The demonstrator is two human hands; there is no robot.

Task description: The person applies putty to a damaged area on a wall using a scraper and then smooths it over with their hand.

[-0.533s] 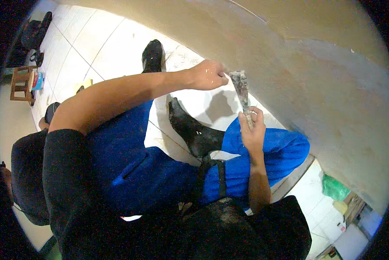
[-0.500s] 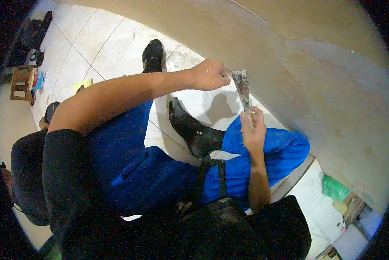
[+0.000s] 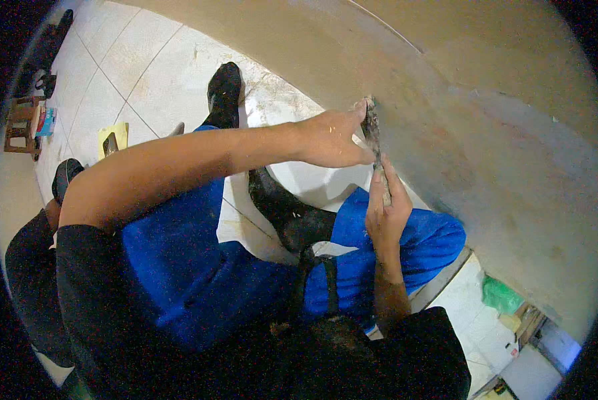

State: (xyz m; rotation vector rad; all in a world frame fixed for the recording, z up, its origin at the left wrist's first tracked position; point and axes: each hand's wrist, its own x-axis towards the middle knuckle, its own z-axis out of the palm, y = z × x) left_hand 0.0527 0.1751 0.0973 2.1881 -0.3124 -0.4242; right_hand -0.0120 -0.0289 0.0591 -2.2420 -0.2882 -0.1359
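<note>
My right hand [image 3: 388, 210] is closed round the handle of a putty knife [image 3: 372, 127], which points up and away from me. Its blade is crusted with grey-white residue and appears nearly edge-on. My left hand [image 3: 332, 139] reaches across from the left and grips the blade, fingertips near its far end and thumb lower down by the handle. White specks dot the back of this hand. Both hands are above my bent leg in blue trousers [image 3: 432, 240], close to the wall [image 3: 459, 133].
White floor tiles [image 3: 159, 60] meet the patchy wall. A yellow piece [image 3: 114, 138] with a dark object on it lies left, near a wooden stool [image 3: 20, 123]. A green plastic bag [image 3: 502, 295] lies lower right. Dark clothing and a foot [image 3: 65, 179] show beside my left arm.
My left hand has moved from beside the blade tip onto the blade, its thumb now lower. The putty knife has turned from showing its face to nearly edge-on. The view has shifted slightly.
</note>
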